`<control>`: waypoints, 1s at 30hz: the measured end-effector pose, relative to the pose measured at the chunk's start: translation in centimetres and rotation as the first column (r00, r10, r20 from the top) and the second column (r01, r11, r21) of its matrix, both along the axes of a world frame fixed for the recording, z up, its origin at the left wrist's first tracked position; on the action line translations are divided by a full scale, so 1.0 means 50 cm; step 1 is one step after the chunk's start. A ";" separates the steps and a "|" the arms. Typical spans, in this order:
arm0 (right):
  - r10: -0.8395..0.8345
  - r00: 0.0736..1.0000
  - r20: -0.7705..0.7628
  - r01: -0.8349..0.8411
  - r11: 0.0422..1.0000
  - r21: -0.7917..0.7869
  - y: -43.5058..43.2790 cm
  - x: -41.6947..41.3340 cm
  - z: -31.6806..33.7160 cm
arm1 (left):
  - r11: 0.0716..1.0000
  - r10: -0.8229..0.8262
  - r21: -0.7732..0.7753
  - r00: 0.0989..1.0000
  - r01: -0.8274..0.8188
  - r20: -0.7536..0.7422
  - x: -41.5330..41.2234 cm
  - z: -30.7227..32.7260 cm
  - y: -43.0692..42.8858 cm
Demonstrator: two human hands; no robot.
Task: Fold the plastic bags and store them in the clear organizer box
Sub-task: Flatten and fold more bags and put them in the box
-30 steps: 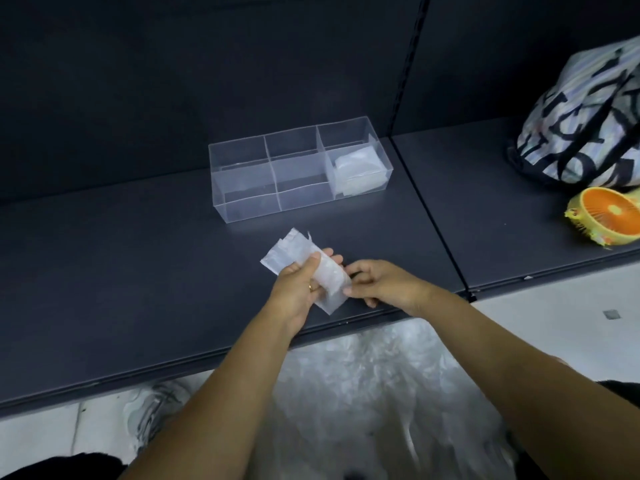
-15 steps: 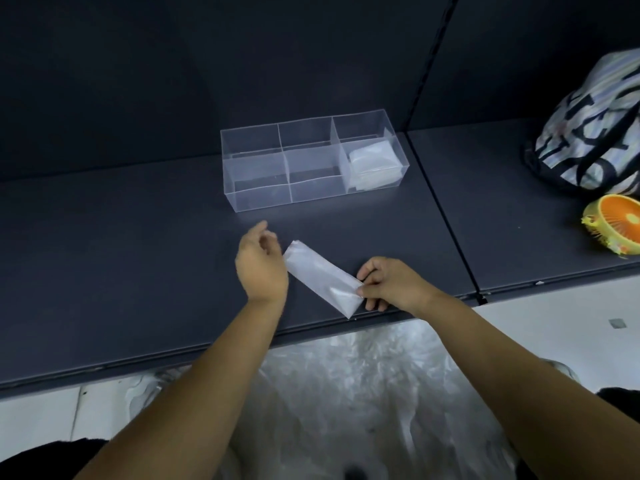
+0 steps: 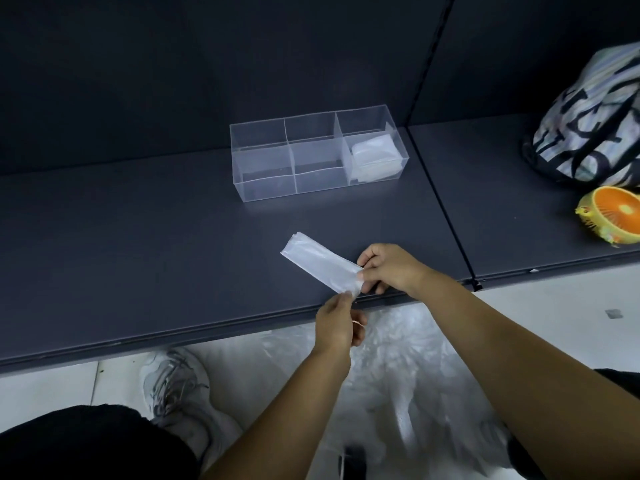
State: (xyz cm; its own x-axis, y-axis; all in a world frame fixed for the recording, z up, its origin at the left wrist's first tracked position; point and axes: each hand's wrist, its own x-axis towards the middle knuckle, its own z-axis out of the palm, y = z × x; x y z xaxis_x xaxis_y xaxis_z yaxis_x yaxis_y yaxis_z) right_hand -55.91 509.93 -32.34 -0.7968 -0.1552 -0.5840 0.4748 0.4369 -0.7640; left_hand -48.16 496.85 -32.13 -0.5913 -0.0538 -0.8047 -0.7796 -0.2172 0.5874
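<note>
A plastic bag (image 3: 318, 263), folded into a long narrow strip, lies slantwise on the dark shelf (image 3: 138, 254) near its front edge. The right hand (image 3: 391, 268) pinches the strip's near end between thumb and fingers, and the left hand (image 3: 337, 327) pinches the same end's lower corner from below. Farther back stands the clear organizer box (image 3: 263, 161), 3 sections across, with folded bags (image 3: 375, 155) in the right-hand one. More loose plastic (image 3: 398, 368) lies on the floor below, beside a grey sneaker (image 3: 173, 386).
</note>
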 end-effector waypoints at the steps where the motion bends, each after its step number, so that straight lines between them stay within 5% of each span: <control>1: -0.002 1.000 0.006 0.002 1.000 0.000 0.001 0.000 0.001 | 0.999 0.025 -0.022 1.000 -0.025 -0.004 0.005 -0.003 -0.004; 4: -0.002 1.000 0.016 0.002 1.000 -0.002 0.001 0.000 0.003 | 0.950 0.035 -0.297 0.975 -0.101 -0.221 0.022 -0.019 -0.015; 7: -0.005 1.000 0.016 0.005 1.000 0.002 -0.002 0.003 0.007 | 0.692 -0.449 -0.716 0.722 -0.093 -0.527 0.026 -0.025 -0.028; 10: -0.006 0.999 0.037 0.006 1.000 0.017 -0.007 0.005 0.014 | 0.422 -0.847 -0.903 0.390 0.079 -0.362 0.009 -0.057 -0.039; 12: -0.024 0.993 0.115 0.024 1.000 0.001 -0.006 0.009 0.024 | 0.337 -0.899 -0.931 0.342 0.139 -0.275 -0.001 -0.072 -0.051; 18: -0.112 0.945 0.308 0.164 0.975 -0.148 0.013 0.022 0.064 | 0.401 -0.864 -0.916 0.323 -0.019 -0.385 -0.006 -0.063 -0.073; 23: 0.040 0.994 -0.098 -0.039 0.999 0.014 0.028 0.004 0.076 | 0.377 -0.849 -0.920 0.438 0.112 -0.295 -0.044 -0.029 -0.096; 26: 0.157 0.984 -0.081 -0.165 0.981 -0.100 0.006 0.002 0.055 | 0.524 -0.768 -0.831 0.525 0.187 -0.366 -0.078 -0.022 -0.114; 30: 0.051 0.991 -0.123 -0.060 0.996 -0.067 -0.042 -0.011 0.011 | 0.803 -0.509 -0.542 0.756 0.247 -0.411 -0.125 -0.031 -0.129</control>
